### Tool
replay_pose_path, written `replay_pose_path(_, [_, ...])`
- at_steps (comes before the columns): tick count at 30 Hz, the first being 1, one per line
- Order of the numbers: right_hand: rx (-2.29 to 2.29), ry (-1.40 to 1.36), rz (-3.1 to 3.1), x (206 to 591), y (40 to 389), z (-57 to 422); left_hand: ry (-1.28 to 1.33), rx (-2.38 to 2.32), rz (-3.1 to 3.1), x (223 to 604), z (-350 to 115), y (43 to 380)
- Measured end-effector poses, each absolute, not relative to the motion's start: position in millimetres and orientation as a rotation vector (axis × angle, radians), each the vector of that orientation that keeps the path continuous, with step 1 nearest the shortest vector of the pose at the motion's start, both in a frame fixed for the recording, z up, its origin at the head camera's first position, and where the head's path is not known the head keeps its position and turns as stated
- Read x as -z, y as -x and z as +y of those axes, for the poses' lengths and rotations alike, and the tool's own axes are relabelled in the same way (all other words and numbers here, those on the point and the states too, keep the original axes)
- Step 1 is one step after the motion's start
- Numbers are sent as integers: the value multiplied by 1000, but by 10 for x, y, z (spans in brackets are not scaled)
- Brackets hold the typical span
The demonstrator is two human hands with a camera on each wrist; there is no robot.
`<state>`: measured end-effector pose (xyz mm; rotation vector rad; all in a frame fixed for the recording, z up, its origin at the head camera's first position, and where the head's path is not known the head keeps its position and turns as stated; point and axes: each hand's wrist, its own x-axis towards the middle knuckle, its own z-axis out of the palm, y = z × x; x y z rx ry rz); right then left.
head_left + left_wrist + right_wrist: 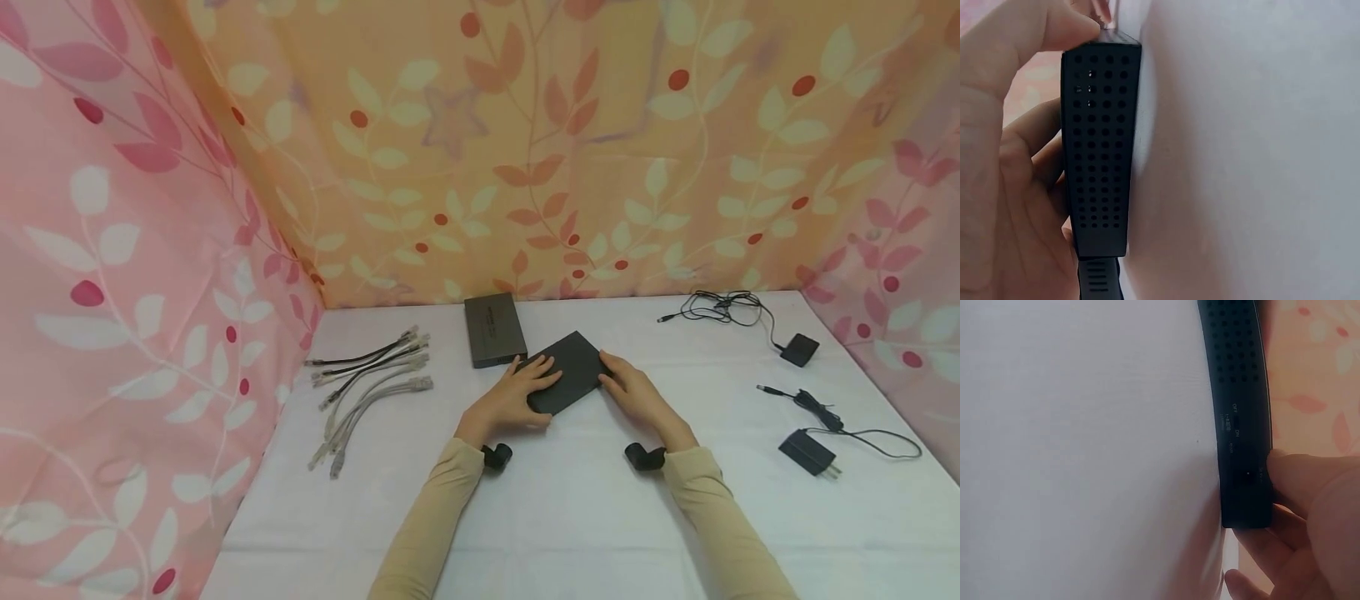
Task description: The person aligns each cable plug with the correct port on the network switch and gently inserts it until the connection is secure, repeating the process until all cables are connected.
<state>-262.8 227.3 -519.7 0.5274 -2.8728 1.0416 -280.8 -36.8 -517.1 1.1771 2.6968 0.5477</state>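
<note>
A flat black network switch point(573, 375) lies slanted at the middle of the white table, held by both hands. My left hand point(517, 396) spreads its fingers over the top, with the thumb at the near edge. In the left wrist view the switch's perforated side point(1100, 150) shows, the thumb at one end of it. My right hand point(641, 396) grips the right corner. In the right wrist view its thumb presses the top edge while fingers curl at the end, beside a side panel point(1244, 494) with OFF/ON markings.
A second dark box point(493, 329) with faint lettering lies just behind the left hand. Black and grey network cables point(420, 383) are laid out at left. At right are two black power adapters, one farther back point(799, 350) and one nearer point(807, 452), each with its cord.
</note>
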Motion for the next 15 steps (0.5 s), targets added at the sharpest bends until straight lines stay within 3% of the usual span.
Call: replay_pose_path(15, [-963, -701, -2947, 5149, 2554, 2448, -1153, -617, 2716, 5253, -441, 2828])
